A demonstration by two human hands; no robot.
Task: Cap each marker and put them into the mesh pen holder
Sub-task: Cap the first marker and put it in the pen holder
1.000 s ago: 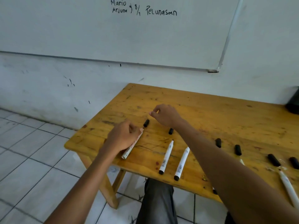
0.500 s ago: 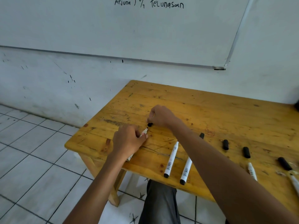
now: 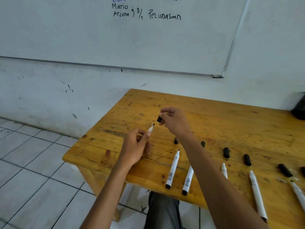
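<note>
My left hand (image 3: 134, 148) holds an uncapped white marker (image 3: 151, 129) above the wooden table (image 3: 231, 123), its black tip pointing up and right. My right hand (image 3: 175, 121) pinches a black cap (image 3: 159, 119) just above and right of that tip, a small gap between them. Several more uncapped white markers lie along the near edge, among them marker (image 3: 172, 170) and marker (image 3: 188, 180). Loose black caps lie beyond them, such as cap (image 3: 226, 152) and cap (image 3: 247, 159). A dark object (image 3: 299, 109) at the far right edge may be the pen holder; only part shows.
A whiteboard (image 3: 115, 38) with handwriting hangs on the wall behind the table. White tiled floor (image 3: 33, 179) lies to the left. My grey-trousered leg (image 3: 162, 210) shows under the table's near edge.
Both hands rose off the table. The left lifted the marker it was grasping, and the right picked the cap up from the tabletop and brought it near the tip.
</note>
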